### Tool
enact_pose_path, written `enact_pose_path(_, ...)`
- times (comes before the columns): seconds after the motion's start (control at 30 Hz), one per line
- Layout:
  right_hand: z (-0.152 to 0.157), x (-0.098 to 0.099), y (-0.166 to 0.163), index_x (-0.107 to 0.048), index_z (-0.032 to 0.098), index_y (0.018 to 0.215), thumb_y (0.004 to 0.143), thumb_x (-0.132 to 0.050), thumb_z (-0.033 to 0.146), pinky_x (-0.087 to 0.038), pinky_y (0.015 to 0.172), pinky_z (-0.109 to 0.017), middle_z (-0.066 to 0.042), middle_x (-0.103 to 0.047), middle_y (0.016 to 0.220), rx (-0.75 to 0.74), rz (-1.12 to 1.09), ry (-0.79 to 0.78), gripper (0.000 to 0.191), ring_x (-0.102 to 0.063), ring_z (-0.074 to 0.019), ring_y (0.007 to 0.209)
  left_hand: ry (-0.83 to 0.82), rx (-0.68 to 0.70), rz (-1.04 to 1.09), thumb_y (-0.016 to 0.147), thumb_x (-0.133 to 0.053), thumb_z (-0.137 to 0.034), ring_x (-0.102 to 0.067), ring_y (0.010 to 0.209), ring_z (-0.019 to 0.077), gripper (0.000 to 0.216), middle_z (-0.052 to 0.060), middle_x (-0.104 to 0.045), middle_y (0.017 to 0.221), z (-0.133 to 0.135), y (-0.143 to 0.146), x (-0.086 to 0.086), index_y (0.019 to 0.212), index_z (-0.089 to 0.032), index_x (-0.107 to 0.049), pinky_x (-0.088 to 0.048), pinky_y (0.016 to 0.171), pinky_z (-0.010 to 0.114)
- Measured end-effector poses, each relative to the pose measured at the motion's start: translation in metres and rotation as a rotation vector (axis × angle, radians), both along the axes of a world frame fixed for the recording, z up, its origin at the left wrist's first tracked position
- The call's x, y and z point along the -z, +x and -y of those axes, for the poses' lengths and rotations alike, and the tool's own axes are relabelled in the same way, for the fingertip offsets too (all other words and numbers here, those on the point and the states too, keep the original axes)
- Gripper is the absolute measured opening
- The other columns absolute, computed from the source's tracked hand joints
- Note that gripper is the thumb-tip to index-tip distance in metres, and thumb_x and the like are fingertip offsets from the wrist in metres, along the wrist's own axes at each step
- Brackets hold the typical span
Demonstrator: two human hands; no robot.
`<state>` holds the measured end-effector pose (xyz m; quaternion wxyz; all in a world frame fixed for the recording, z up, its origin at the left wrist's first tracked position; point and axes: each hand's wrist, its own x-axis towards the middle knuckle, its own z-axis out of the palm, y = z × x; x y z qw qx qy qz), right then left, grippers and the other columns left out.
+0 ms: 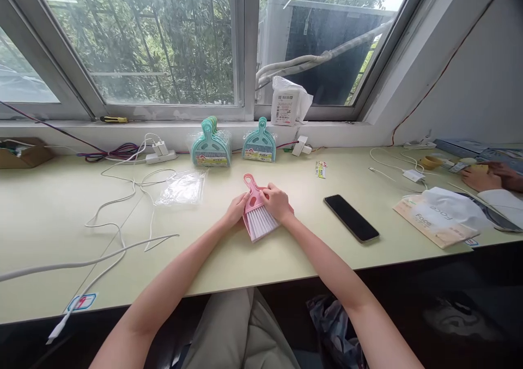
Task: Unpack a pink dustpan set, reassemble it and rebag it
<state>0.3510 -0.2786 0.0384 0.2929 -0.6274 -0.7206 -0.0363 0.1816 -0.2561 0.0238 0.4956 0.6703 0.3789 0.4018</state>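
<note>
A small pink hand brush with white bristles rests in a matching pink dustpan, just above the table's front middle. Their handles point away from me, bristles toward me. My left hand grips the left edge of the set, its fingers partly hidden behind it. From the right, my right hand is closed over the other side, fingers on the brush's upper part. Behind them, bagged green brush-and-dustpan sets stand against the wall, with another green set beside them. A clear plastic bag lies flat to the left.
A phone and a tissue pack lie to the right. A small printed label lies behind the phone. White cables sprawl across the left. At far right is another person's hand. A cardboard box stands far left.
</note>
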Motion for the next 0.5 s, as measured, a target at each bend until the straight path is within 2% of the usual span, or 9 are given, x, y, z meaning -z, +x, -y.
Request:
enact_pose_path(0.13, -0.005, 0.001, 0.007, -0.06, 0.019, 0.06, 0.092, -0.044, 0.036, -0.028, 0.056, -0.024, 0.001, -0.052, 0.076, -0.028, -0.191, -0.012, 0.039, -0.047, -0.0093, 0.061, -0.012, 0.087, 0.036, 0.088, -0.04, -0.059, -0.061, 0.097, 0.0242, 0.058, 0.012, -0.068, 0.107, 0.002, 0.001, -0.007, 0.11, -0.011, -0.063, -0.044, 0.088, 0.035)
enact_pose_path(0.27, -0.007, -0.003, 0.012, -0.056, 0.018, 0.054, 0.088, -0.044, 0.036, -0.029, 0.057, -0.023, 0.002, -0.048, 0.069, -0.069, -0.34, 0.01, 0.04, -0.046, -0.0092, 0.061, 0.036, 0.087, 0.05, 0.09, -0.039, -0.057, -0.06, 0.099, 0.0241, 0.054, 0.01, -0.067, 0.109, 0.008, 0.003, -0.017, 0.111, -0.013, -0.064, -0.044, 0.089, 0.034)
enact_pose_path(0.4, -0.007, -0.007, 0.015, -0.053, 0.019, 0.051, 0.086, -0.044, 0.037, -0.032, 0.059, -0.023, 0.002, -0.046, 0.067, -0.116, -0.425, 0.011, 0.041, -0.046, -0.0093, 0.061, -0.016, 0.05, 0.032, 0.089, -0.042, -0.056, -0.062, 0.085, 0.0218, 0.051, 0.007, -0.069, 0.094, 0.015, 0.005, -0.024, 0.11, -0.016, -0.064, -0.048, 0.074, 0.03)
enact_pose_path(0.5, -0.008, -0.008, 0.016, -0.052, 0.019, 0.051, 0.086, -0.044, 0.036, -0.034, 0.059, -0.022, 0.002, -0.044, 0.065, -0.129, -0.469, -0.009, 0.04, -0.045, -0.0097, 0.06, -0.028, 0.056, 0.008, 0.089, -0.041, -0.054, -0.059, 0.067, 0.0171, 0.048, 0.005, -0.067, 0.082, 0.017, 0.005, -0.029, 0.108, -0.015, -0.064, -0.044, 0.057, 0.026)
